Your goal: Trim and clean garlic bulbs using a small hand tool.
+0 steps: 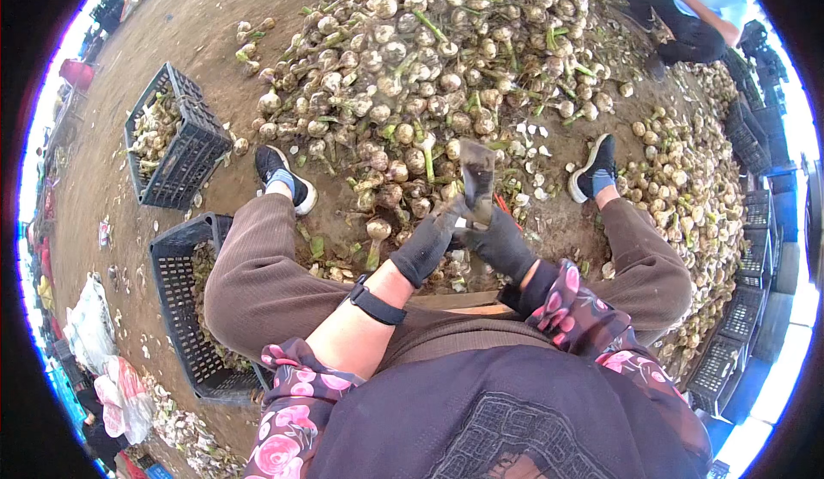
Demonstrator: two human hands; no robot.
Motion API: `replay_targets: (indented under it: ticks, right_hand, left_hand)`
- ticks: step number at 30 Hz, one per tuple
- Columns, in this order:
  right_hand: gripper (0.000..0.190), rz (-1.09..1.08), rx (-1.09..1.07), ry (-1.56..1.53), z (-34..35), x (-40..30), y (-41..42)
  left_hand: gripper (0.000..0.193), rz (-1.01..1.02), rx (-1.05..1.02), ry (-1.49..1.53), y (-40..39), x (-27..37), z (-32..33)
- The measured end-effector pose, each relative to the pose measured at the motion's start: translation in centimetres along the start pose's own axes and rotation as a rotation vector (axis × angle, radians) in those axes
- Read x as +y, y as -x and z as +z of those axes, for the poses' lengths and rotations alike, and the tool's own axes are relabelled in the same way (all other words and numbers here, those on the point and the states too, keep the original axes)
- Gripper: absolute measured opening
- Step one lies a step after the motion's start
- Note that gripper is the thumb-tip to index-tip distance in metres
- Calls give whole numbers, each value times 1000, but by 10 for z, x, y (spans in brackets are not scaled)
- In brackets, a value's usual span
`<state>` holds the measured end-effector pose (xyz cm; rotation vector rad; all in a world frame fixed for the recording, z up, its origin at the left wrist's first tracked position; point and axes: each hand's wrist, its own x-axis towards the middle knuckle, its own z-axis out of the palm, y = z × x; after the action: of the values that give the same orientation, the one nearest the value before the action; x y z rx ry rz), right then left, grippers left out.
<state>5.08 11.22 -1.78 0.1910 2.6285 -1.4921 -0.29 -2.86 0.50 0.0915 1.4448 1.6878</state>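
My left hand (pixel 430 241), in a dark glove, is closed around something small and pale, probably a garlic bulb, mostly hidden by the fingers. My right hand (pixel 499 239), also in a dark glove, meets it between my knees and grips a tool with a broad flat metal blade (pixel 477 173) that points away from me. A red-handled object (pixel 507 210) shows just beyond the right hand. A large heap of garlic bulbs (pixel 412 86) with stems and roots spreads in front of my feet. One bulb with a green stem (pixel 378 229) lies left of my hands.
Two black plastic crates (pixel 187 150), (pixel 177 299) with garlic and scraps stand at my left. A pile of trimmed bulbs (pixel 695 202) lies at my right, beside stacked crates (pixel 740 311). Plastic bags (pixel 90 324) lie at far left. A gloved co-worker (pixel 689 15) sits at upper right.
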Motion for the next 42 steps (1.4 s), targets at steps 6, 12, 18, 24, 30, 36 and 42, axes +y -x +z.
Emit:
replay_targets:
  ticks: [6, 12, 18, 24, 30, 36, 42]
  right_hand:
    - [24, -178, 218, 358, -151, 81, 10]
    - [22, 82, 801, 807, -196, 78, -13]
    - [25, -56, 126, 294, 28, 72, -117]
    - [18, 169, 195, -47, 78, 109, -159]
    - [23, 69, 1, -388, 12, 33, -60]
    - [21, 111, -227, -332, -11, 7, 3]
    - [18, -172, 203, 361, -62, -55, 1]
  left_hand:
    - [48, 30, 44, -472, -22, -75, -29]
    - [39, 75, 20, -565, -13, -49, -23]
    - [33, 200, 238, -575, -8, -25, -33]
    - [23, 210, 416, -381, -30, -39, -39]
    - [24, -35, 324, 423, -28, -26, -49]
    - [34, 357, 164, 429, -32, -38, -27]
    - [37, 331, 72, 242, -11, -12, -16]
